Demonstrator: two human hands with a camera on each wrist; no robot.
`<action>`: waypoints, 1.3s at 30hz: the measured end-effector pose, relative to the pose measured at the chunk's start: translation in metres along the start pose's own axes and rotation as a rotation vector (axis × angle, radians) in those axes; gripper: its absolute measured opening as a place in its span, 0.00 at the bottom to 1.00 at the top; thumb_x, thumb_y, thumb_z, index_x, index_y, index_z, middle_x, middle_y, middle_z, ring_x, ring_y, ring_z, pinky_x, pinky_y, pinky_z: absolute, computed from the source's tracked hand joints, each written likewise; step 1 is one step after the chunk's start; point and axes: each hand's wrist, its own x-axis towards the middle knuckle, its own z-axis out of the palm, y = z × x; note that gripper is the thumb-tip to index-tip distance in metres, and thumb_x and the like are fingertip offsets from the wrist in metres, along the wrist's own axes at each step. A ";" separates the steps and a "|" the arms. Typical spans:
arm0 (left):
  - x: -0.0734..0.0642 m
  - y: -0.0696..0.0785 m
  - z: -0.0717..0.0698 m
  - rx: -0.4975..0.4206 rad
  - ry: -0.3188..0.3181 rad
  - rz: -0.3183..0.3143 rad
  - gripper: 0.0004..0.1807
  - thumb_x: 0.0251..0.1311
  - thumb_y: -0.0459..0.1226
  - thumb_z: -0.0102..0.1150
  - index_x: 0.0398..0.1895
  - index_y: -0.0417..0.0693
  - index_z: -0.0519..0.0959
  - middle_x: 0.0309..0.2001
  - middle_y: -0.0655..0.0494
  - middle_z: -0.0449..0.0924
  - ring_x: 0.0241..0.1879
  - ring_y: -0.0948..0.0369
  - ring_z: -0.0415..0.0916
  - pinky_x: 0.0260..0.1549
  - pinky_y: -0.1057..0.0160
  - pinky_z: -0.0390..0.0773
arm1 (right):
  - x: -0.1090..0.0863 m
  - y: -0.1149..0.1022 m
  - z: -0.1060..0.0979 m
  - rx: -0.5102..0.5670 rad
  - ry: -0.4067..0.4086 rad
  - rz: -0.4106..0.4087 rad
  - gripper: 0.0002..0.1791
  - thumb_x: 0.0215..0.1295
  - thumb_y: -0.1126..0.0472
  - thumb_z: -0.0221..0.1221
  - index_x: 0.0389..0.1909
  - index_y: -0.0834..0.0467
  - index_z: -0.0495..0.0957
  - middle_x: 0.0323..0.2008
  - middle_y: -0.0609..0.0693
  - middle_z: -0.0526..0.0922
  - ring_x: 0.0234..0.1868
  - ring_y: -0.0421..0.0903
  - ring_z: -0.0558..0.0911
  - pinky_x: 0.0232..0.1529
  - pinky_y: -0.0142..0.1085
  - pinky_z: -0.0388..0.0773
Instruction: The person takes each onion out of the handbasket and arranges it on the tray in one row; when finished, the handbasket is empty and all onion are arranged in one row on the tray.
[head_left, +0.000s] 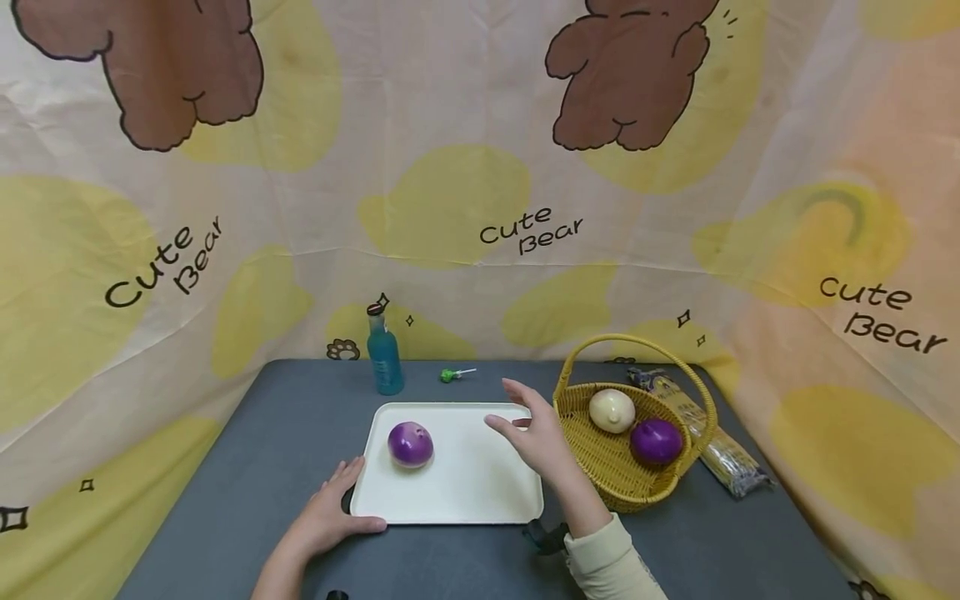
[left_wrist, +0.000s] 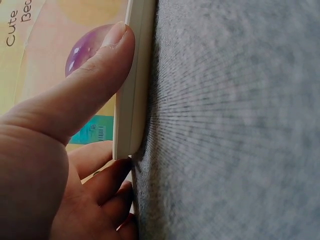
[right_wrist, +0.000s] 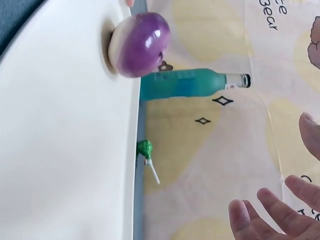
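Note:
A white tray point(head_left: 472, 492) lies on the table with a glossy purple onion point(head_left: 410, 445), whitish low on its side, on its left part. At the tray's near left corner, my left hand point(head_left: 330, 508) holds on, thumb along the front edge and fingers down the left side. In the left wrist view the thumb point(left_wrist: 95, 75) lies over the tray's rim point(left_wrist: 131, 95). My right hand point(head_left: 538, 437) is raised over the tray's right side, fingers apart and holding nothing. Beside it, a yellow woven basket point(head_left: 600, 471) contains a white onion point(head_left: 612, 411) and a purple onion point(head_left: 656, 441).
Behind the tray stand a blue-green bottle point(head_left: 386, 358) and, lying flat, a lollipop in a green wrapper point(head_left: 450, 375). A long clear-and-dark package point(head_left: 723, 454) lies right of the basket. A printed cloth point(head_left: 450, 317) hangs at the table's back edge.

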 end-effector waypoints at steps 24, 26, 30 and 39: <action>0.001 0.001 0.001 0.010 0.009 -0.011 0.67 0.39 0.60 0.79 0.80 0.45 0.53 0.79 0.35 0.50 0.76 0.30 0.41 0.66 0.23 0.48 | -0.005 0.030 -0.059 -0.011 0.100 0.205 0.39 0.62 0.49 0.71 0.72 0.53 0.68 0.69 0.57 0.73 0.69 0.57 0.72 0.61 0.53 0.77; 0.000 0.001 0.001 0.012 0.009 -0.009 0.67 0.40 0.60 0.79 0.81 0.45 0.53 0.79 0.35 0.50 0.76 0.29 0.41 0.65 0.23 0.48 | -0.006 0.034 -0.064 -0.015 0.106 0.217 0.40 0.62 0.49 0.70 0.73 0.55 0.67 0.70 0.57 0.72 0.69 0.56 0.72 0.61 0.53 0.77; 0.000 0.000 0.001 0.016 0.013 -0.001 0.67 0.40 0.60 0.79 0.81 0.45 0.53 0.79 0.35 0.50 0.76 0.28 0.41 0.65 0.22 0.49 | -0.007 0.039 -0.073 -0.026 0.123 0.235 0.39 0.64 0.50 0.69 0.73 0.54 0.66 0.70 0.57 0.71 0.70 0.57 0.71 0.62 0.53 0.76; -0.001 0.003 0.000 0.006 0.006 0.003 0.67 0.41 0.59 0.79 0.80 0.45 0.53 0.79 0.36 0.50 0.77 0.31 0.41 0.66 0.23 0.47 | -0.011 0.052 -0.094 -0.067 0.174 0.245 0.38 0.64 0.46 0.68 0.73 0.53 0.67 0.72 0.60 0.67 0.73 0.60 0.67 0.63 0.57 0.74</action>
